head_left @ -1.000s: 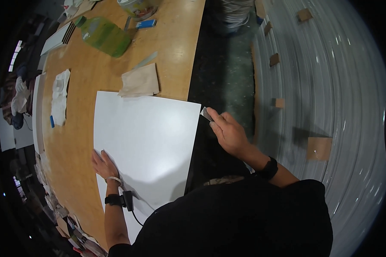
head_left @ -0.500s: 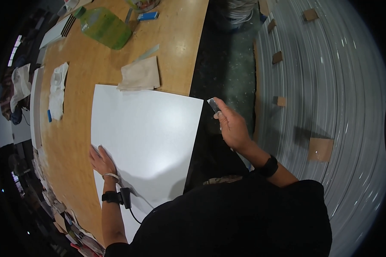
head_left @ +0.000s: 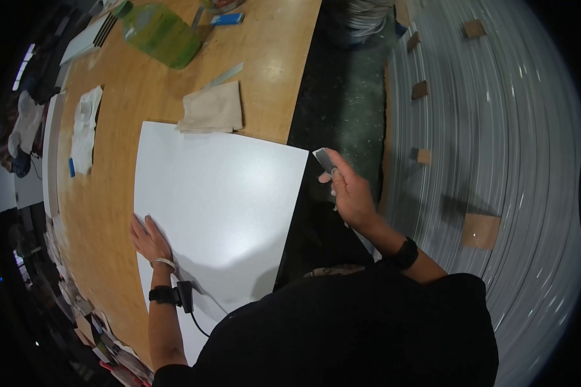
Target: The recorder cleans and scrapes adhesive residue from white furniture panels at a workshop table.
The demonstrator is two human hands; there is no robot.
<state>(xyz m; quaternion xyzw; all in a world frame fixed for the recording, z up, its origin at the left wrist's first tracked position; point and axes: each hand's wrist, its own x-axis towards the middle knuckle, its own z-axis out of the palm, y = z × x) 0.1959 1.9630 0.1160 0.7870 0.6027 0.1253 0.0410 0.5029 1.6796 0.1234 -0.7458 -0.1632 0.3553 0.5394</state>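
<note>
A large smooth white panel [head_left: 223,180] lies on the wooden table [head_left: 268,97], with its right edge along the table's right side. My left hand [head_left: 151,241] rests on the panel's left edge, fingers spread. Just off the opposite edge, near the far right corner, my right hand [head_left: 356,201] is closed round a small flat grey scraper-like tool [head_left: 324,159]. The tool's pale tip is close to that corner; I cannot tell whether it touches. A folded beige cloth [head_left: 211,108] lies against the panel's far edge.
Beyond the cloth are a thin metal strip [head_left: 224,75], a green-tinted bottle [head_left: 160,35] and a blue box [head_left: 228,19]. Crumpled white paper [head_left: 86,132] lies at left. Plastic-wrapped stacked sheets [head_left: 523,187] stand at right, past the dark floor [head_left: 342,90].
The view has shifted slightly. My right hand has turned the grey tool a little, so more of its flat side shows. The left hand stays on the panel.
</note>
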